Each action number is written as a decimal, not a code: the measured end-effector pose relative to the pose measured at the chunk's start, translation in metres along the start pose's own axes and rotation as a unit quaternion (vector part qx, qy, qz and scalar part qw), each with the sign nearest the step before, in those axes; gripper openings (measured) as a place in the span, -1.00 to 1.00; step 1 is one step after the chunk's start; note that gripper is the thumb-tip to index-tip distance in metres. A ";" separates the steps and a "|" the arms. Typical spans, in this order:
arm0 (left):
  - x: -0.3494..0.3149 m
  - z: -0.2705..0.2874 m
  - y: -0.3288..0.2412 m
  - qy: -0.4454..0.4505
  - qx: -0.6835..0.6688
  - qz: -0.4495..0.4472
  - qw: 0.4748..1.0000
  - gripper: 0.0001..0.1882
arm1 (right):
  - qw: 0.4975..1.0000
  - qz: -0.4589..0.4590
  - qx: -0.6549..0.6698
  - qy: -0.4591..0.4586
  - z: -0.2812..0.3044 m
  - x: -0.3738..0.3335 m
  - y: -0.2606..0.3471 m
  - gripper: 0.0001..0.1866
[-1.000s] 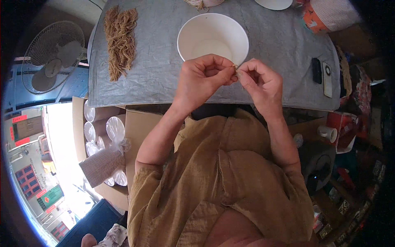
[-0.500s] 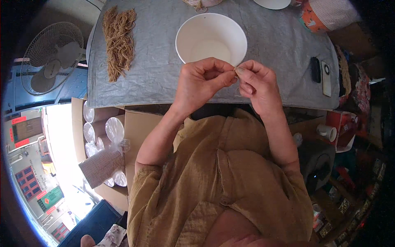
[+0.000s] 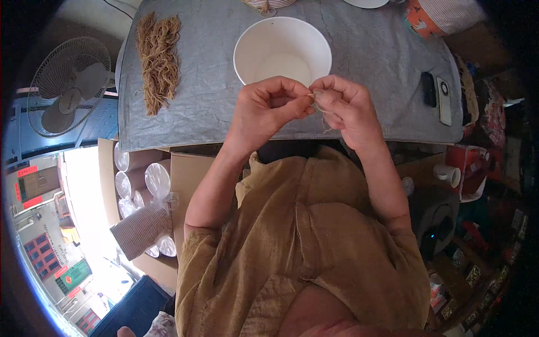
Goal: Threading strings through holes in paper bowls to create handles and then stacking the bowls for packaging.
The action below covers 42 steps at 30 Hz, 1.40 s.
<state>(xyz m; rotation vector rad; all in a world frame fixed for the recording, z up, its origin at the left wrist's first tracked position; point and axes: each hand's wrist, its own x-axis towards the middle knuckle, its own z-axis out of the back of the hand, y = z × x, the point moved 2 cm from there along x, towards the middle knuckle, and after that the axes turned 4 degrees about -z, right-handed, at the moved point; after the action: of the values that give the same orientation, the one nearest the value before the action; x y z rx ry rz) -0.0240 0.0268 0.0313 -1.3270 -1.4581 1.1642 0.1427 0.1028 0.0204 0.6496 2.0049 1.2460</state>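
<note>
A thin piece of tan twine (image 3: pixel 324 111) runs between my fingertips, with a loose end curling below them. My left hand (image 3: pixel 255 115) pinches it between thumb and forefinger. From the other side, my right hand (image 3: pixel 352 112) is also closed on the twine, thumb against the fingers. Whether there is a knot at the pinch is too small to tell. Just beyond both hands a white round tub (image 3: pixel 283 42) stands open-mouthed, its near rim partly hidden by my fingers. A bundle of tan twine lengths (image 3: pixel 159 64) lies farther left on the table.
Grey cloth (image 3: pixel 208 95) covers the table. A striped tub with an orange pattern (image 3: pixel 426 19) stands far right; a dark case (image 3: pixel 429 90) and a pale device (image 3: pixel 444 101) lie below it. At left are a fan (image 3: pixel 70 90) and a carton (image 3: pixel 191 174) beside plastic-wrapped tubs (image 3: pixel 143 227).
More of the twine shows below my fingertips, its loose end now hanging by my right hand. Both hands stay pinched together; the whole view has shifted slightly.
</note>
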 end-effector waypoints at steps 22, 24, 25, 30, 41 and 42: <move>-0.003 0.007 0.006 0.007 -0.016 -0.010 1.000 -0.92 | 0.994 -0.008 -0.013 0.112 0.009 0.002 -0.004 -0.83; -0.003 0.008 0.006 0.011 -0.024 -0.009 1.000 -0.92 | 0.997 0.005 -0.027 0.070 0.008 0.000 0.002 -0.79; -0.003 0.008 0.005 0.007 -0.025 -0.004 1.000 -0.92 | 0.997 0.005 -0.027 0.069 0.007 0.000 0.004 -0.79; -0.001 0.008 0.004 0.009 -0.021 0.008 1.000 -0.92 | 0.989 0.057 -0.107 0.088 0.009 0.000 0.008 -0.76; -0.002 0.007 0.005 0.020 -0.019 0.003 1.000 -0.91 | 0.991 0.034 -0.090 0.097 0.003 0.002 0.007 -0.84; -0.002 0.007 0.005 0.020 -0.019 0.003 1.000 -0.91 | 0.990 0.036 -0.089 0.103 0.002 0.002 0.006 -0.86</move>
<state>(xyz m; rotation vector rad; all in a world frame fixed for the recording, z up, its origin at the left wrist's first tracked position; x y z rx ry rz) -0.0291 0.0243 0.0246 -1.3736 -1.4547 1.1133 0.1437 0.1082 0.0249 0.5284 2.0191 1.5702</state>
